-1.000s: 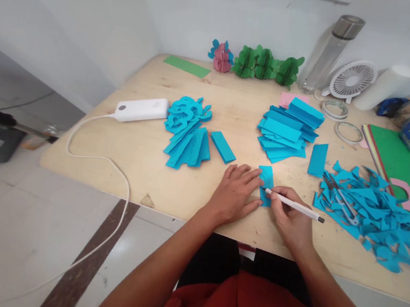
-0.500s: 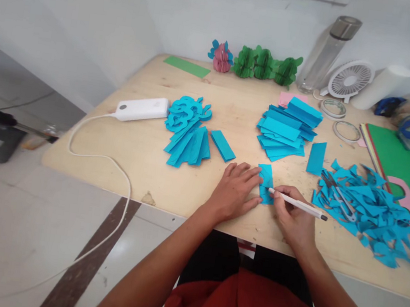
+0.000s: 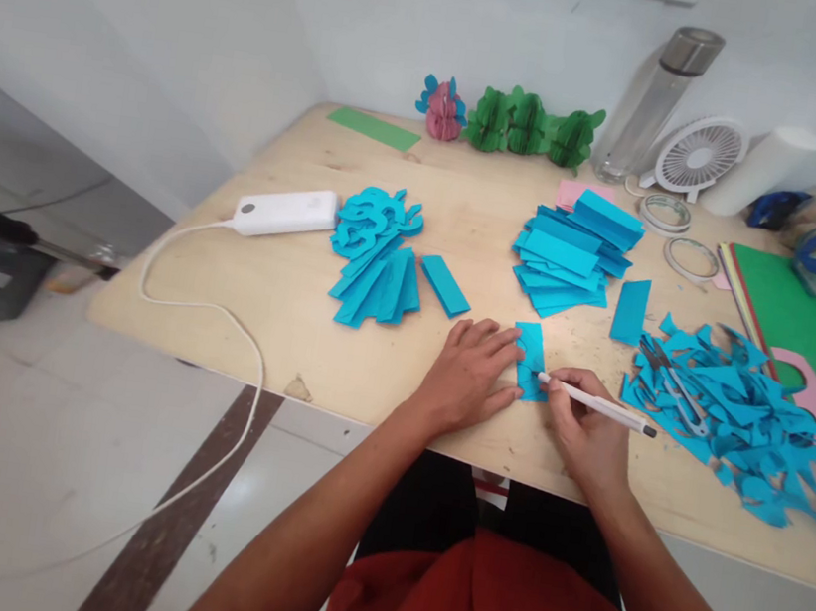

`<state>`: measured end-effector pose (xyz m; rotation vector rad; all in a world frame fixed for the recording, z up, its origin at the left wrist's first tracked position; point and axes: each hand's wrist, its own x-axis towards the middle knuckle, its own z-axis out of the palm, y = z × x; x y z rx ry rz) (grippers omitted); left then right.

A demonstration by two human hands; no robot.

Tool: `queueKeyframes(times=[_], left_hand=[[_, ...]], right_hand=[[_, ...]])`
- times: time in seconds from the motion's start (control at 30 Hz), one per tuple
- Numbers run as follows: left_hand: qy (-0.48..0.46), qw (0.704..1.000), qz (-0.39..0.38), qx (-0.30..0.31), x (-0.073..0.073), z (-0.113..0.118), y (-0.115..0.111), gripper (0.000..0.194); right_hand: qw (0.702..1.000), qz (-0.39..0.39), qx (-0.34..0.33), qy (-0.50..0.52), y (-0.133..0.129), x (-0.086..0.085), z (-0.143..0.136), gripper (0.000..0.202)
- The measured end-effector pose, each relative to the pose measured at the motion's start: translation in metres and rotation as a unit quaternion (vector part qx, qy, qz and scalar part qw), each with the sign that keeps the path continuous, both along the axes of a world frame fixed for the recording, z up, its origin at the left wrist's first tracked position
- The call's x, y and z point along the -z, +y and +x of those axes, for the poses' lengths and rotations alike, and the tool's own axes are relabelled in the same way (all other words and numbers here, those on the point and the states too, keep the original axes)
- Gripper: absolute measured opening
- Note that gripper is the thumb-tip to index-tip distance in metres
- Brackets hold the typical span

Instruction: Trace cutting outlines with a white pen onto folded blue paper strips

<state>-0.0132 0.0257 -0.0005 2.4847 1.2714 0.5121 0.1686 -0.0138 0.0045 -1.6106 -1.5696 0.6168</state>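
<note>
A small blue paper piece [image 3: 532, 342] lies near the table's front edge. My left hand [image 3: 469, 374] rests on its left side, fingers stretched out and lying flat. In my right hand [image 3: 587, 429] is a white pen [image 3: 605, 406], gripped near the tip, which touches the paper's right part. Faint drawn lines show on the paper; the fingers cover some of it. Ahead of my hands lies a stack of folded blue paper [image 3: 565, 251]. Single blue strips lie to either side, one left [image 3: 445, 285] and one right [image 3: 631, 311].
Blue scraps [image 3: 752, 431] with scissors [image 3: 679, 386] among them lie right. Cut blue shapes [image 3: 377, 226] and a white power bank [image 3: 286, 213] with a cable are left. Green paper figures [image 3: 526, 124], a bottle [image 3: 656, 108], a fan [image 3: 700, 157] and tape rolls [image 3: 691, 259] stand or lie at the back.
The pen tip has shifted very slightly to the right on the paper. My left hand stays in place on it. The whole view has moved a little.
</note>
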Motion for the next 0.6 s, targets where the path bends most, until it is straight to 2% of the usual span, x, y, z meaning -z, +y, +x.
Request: queueKeyframes(times=[0.6], left_hand=[[-0.001, 1.0, 0.014, 0.002, 0.0028, -0.0002, -0.0002, 0.034]], right_hand=[[1.0, -0.002, -0.003, 0.007, -0.0023, 0.0018, 0.0013, 0.015]])
